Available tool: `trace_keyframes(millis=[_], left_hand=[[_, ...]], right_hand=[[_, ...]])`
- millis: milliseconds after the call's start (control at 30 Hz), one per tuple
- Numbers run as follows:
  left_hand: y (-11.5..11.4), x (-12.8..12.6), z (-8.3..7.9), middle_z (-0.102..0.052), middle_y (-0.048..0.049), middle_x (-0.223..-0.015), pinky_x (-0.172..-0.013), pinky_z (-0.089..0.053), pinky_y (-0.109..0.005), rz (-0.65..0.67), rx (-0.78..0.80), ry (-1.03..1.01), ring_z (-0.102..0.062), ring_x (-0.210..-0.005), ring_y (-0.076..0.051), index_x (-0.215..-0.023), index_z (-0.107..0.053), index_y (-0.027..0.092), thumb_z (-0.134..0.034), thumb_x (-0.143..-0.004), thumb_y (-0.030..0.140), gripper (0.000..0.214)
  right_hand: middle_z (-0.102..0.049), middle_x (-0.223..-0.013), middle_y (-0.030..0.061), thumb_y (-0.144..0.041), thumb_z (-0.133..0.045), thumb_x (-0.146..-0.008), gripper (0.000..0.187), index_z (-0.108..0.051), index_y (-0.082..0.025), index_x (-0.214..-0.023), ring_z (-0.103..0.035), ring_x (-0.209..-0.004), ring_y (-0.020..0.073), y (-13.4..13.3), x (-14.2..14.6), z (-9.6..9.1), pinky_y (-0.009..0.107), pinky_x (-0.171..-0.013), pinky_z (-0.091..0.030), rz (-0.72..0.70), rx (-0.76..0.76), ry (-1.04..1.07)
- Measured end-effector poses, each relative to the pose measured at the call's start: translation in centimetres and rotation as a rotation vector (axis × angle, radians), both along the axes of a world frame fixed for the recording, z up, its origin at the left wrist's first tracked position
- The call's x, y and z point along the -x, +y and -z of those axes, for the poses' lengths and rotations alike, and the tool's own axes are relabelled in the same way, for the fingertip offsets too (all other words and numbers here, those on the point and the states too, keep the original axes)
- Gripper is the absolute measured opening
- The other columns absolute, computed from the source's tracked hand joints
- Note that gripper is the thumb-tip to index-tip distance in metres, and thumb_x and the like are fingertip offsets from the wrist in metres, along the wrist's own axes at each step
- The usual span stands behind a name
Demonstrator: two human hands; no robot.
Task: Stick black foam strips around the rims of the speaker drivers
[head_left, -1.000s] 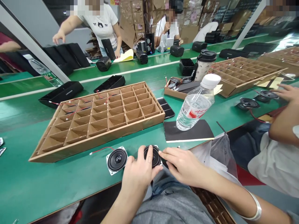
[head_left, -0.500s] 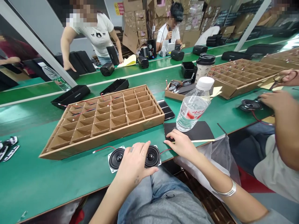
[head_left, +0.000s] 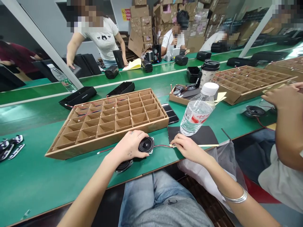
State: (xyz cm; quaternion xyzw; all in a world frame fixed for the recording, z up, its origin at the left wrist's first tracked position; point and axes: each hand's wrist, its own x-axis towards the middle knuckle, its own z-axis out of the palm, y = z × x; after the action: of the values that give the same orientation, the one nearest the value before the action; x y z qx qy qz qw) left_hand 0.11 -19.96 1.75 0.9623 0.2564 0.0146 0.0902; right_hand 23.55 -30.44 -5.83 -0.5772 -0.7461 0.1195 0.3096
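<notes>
Green bench (head_left: 35, 176), crowded, several people at work.
Cardboard tray (head_left: 106, 141) of square cells lying across the middle, red wires in its far-left cells; black phone (head_left: 170, 113) flat just beside its right end; clear water bottle (head_left: 196, 113) with white cap right of the phone. Two long black housings (head_left: 78, 97) behind the tray. Small open box (head_left: 175, 100) of parts and a dark-lidded cup (head_left: 208, 72) beyond the bottle, second celled tray (head_left: 236, 96) to the right. Clear plastic bag (head_left: 213, 170) hanging off the near edge. Co-worker's arm (head_left: 284, 126) at far right, loose speaker (head_left: 254, 111) near it. Person in white shirt (head_left: 101, 37) standing across the bench.
</notes>
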Motion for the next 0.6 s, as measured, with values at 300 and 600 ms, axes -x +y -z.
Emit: trace_keyframes(millis=[300, 600], left_hand=[[-1.8, 3.0, 0.4, -0.045, -0.0075, -0.124, -0.096, -0.035, -0.041, -0.147, -0.075, -0.082, -0.041, -0.115, -0.024, -0.12, -0.042, 0.025, -0.06, -0.074, 0.049, 0.056], [-4.7, 9.0, 4.5, -0.049, -0.01, -0.121, -0.099, -0.031, -0.047, -0.376, -0.291, -0.283, -0.038, -0.12, -0.029, -0.123, -0.037, 0.023, -0.055, -0.078, 0.043, 0.052]], right_hand=[[-0.057, -0.088, 0.0062, -0.014, -0.04, -0.087, 0.019, -0.059, -0.019, -0.089, -0.054, -0.084, 0.0178, -0.6, -1.1, 0.1, 0.033, -0.074, -0.047, -0.052, -0.025, -0.013], [-0.061, -0.092, 0.0053, -0.013, -0.056, -0.081, 0.012, -0.06, -0.02, -0.089, -0.059, -0.083, 0.0169, -5.1, -1.9, -2.7, 0.029, -0.071, -0.048, 0.38, -0.541, -0.128]])
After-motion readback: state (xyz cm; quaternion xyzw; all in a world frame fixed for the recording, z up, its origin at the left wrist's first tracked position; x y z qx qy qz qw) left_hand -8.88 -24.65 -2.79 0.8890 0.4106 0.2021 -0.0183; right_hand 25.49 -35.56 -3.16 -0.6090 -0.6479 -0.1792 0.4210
